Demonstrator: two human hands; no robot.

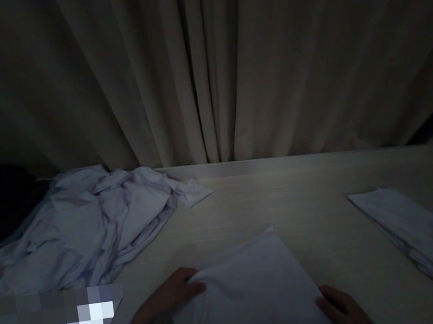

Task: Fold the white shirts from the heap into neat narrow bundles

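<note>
A white cloth (pixel 253 290), partly folded with a straight right edge, lies before me at the bottom centre; its near part runs out of the picture. At its upper left side, my left hand (pixel 181 289) pinches the fabric between thumb and fingers, raising small creases there. My right hand (pixel 341 305) grips the right edge of the same cloth low in the view. The kind of garment or linen cannot be made out in the dim light.
A crumpled heap of white cloth (pixel 100 220) lies at the left, beside a black item (pixel 2 201). Folded white cloth (pixel 422 241) rests at the right on the pale surface (pixel 284 190). Grey-brown curtains (pixel 165 73) hang behind. A pixelated patch covers the lower left corner.
</note>
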